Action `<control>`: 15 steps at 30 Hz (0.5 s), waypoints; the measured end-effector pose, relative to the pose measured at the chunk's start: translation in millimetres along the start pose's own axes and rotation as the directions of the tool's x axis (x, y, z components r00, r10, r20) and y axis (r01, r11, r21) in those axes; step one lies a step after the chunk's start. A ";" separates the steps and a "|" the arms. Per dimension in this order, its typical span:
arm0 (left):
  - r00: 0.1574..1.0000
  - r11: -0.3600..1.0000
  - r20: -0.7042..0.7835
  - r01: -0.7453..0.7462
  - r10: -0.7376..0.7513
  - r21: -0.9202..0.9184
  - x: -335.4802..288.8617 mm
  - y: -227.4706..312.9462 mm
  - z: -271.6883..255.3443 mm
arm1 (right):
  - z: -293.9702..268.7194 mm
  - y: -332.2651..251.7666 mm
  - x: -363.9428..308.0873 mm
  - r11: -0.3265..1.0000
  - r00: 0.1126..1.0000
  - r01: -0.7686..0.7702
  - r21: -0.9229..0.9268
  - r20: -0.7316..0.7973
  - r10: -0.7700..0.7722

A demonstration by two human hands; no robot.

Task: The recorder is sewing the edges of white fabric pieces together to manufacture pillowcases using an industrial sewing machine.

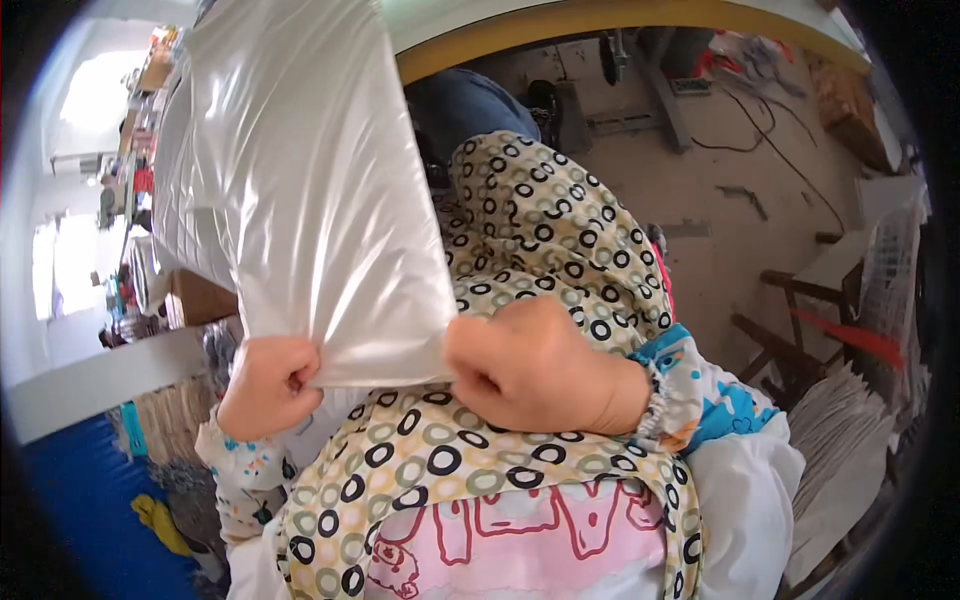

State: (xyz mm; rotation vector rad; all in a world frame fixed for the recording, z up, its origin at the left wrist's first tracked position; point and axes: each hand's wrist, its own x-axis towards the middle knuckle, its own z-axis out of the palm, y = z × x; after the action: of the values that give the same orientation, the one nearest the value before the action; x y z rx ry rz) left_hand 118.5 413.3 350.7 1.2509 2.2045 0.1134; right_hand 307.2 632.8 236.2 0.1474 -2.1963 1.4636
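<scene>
A glossy white sheet of satin-like fabric [320, 190] is pulled taut between my two fists, its near edge level across my lap. My left hand [268, 388] is closed round the near left corner. At the near right corner my right hand [535, 368] grips the same edge, fingers curled in. The sheet runs up and away to the far left, creased lengthwise, and its far end leaves the picture. Beneath it lies my apron [560, 240], cream with black, green and yellow rings.
A table edge with a yellow band [480, 45] crosses the far side. Wooden stool legs [790, 350] and a stack of pale cloth [835, 450] stand at right. Cables [765, 130] lie on the floor. At left are a blue surface [80, 500] and a cardboard box [200, 298].
</scene>
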 end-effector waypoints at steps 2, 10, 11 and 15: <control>0.996 0.998 -0.051 -0.070 0.070 0.002 1.6 0.0 7.7 | -13.8 -2.9 -0.8 0.959 0.977 -0.207 0.192 0.100 0.191; 0.994 0.999 -0.102 -0.039 0.041 0.018 -2.1 -10.8 15.7 | 7.6 24.5 14.3 0.355 0.686 -0.691 0.630 0.417 0.596; 0.990 0.999 -0.137 -0.040 0.045 0.036 -3.8 -14.9 18.2 | 5.6 27.2 15.9 0.315 0.638 -0.753 0.577 0.525 0.563; 0.976 0.999 -0.216 -0.021 0.031 0.048 -11.1 -27.6 23.7 | 12.2 21.4 22.6 0.332 0.593 -0.801 0.499 0.584 0.554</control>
State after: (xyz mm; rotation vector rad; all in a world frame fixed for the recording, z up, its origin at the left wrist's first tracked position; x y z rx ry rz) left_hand 114.5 384.1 326.7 1.3475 2.3876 0.2203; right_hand 275.8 634.9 224.9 -0.4129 -1.7586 2.9941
